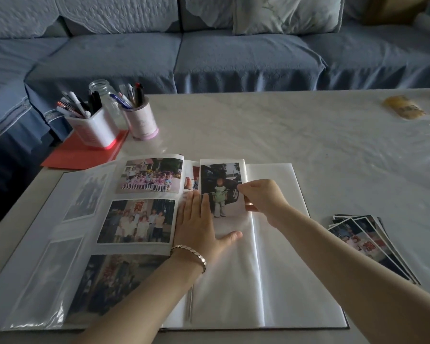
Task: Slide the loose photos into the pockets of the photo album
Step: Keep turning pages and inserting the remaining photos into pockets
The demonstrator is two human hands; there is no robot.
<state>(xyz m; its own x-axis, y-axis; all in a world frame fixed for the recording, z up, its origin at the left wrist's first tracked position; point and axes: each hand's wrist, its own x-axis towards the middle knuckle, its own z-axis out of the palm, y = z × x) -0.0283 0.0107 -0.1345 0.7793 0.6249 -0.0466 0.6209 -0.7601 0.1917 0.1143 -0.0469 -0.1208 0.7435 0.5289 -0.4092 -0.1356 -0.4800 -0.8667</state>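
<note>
The photo album (278, 281) lies open on the table in front of me, its left page filled with several photos. A portrait photo of a child (221, 180) sits at the top of the right page, partly inside a pocket. My right hand (263, 199) pinches its right edge. My left hand (199, 222) lies flat with straight fingers on the page near the spine, its thumb spread below the photo. A fanned stack of loose photos (368, 242) rests on the table to the right of the album.
Two pen holders (94, 130) (142, 120) and a glass jar (102, 90) stand at the back left on a red folder (70, 155). A yellow packet (405, 108) lies at the far right. A blue sofa (233, 53) runs behind the table.
</note>
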